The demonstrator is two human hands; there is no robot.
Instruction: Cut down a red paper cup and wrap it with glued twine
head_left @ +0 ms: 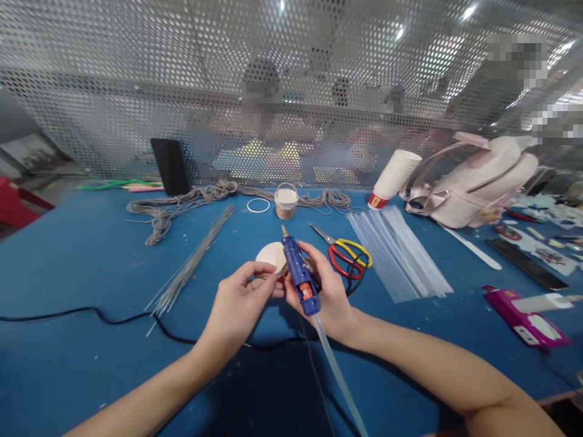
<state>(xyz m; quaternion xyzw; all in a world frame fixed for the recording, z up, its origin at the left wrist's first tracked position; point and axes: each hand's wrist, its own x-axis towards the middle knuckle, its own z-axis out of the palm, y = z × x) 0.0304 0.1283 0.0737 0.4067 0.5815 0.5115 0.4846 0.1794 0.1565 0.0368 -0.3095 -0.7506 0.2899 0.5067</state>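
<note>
My right hand (330, 297) is wrapped round a blue hot glue gun (296, 264), its nozzle pointing away from me and a long clear glue stick (339, 370) trailing from its back. Just left of the gun, my left hand (243, 297) pinches the near edge of a white paper cup (270, 254). The cup's round white face is turned up, and a bit of red shows below it, partly behind my fingers and the gun. Scissors (344, 250) with one red and one yellow handle lie to the right of the gun.
Beyond my hands stand a small lidded bucket (286, 205) and a white ring (258, 206). Grey cord (182, 206), thin wires (195, 261), clear strips (401, 255), stacked paper cups (395, 176) and a backpack (473, 182) lie around. A black cable (95, 311) crosses the blue table.
</note>
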